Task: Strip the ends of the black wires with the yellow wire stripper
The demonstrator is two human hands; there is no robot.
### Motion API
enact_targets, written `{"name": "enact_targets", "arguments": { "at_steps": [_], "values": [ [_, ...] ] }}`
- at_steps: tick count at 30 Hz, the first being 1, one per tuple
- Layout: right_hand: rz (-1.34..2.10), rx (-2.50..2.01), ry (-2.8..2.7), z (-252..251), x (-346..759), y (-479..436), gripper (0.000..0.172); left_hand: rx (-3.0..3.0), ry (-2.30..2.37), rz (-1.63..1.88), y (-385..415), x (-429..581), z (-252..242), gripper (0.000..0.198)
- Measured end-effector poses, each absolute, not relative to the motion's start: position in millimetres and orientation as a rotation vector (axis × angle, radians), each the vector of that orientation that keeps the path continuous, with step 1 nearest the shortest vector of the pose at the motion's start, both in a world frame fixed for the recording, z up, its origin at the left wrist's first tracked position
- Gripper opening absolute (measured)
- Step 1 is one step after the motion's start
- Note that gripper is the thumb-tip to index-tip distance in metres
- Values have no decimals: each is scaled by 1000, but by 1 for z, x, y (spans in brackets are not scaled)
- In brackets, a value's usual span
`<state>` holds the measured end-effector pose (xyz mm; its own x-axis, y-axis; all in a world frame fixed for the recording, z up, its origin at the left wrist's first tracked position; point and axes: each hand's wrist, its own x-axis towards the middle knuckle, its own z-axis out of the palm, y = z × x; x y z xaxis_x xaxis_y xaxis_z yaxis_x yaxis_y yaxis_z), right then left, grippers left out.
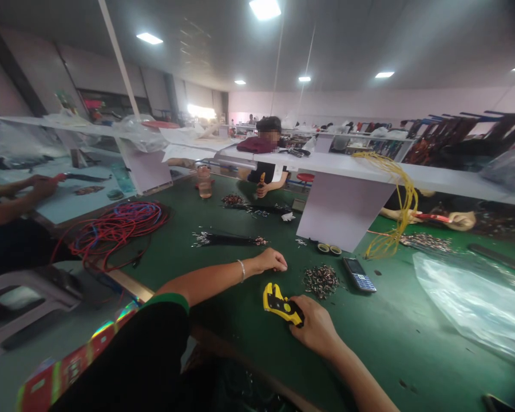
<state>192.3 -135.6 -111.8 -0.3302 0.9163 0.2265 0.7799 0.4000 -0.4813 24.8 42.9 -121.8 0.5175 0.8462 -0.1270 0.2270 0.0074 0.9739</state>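
Observation:
My right hand (315,327) is closed around the black handles of a yellow crimping tool (278,302) that lies low over the green table (390,337). My left hand (271,261) rests on the table just beyond it, fingers curled into a loose fist; what is in them I cannot make out. A silver bracelet circles that wrist. A small pile of metal terminals (321,279) lies just right of my left hand, and a black mobile phone (359,274) lies beside the pile.
A coil of red and blue wire (118,224) lies at the left. Black wire bundles (227,239) lie further back. A white shelf support (341,209) stands mid-table with yellow wires (401,197) hanging. Clear plastic sheeting (476,297) lies right. Other people work opposite and at left.

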Motion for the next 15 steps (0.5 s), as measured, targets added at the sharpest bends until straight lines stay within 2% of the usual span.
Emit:
{"name": "enact_targets", "arguments": {
  "at_steps": [15],
  "values": [
    [362,-1461,-2242,-110,193,-133,45,1554,1029,658,40,27,-115,14]
  ]
}}
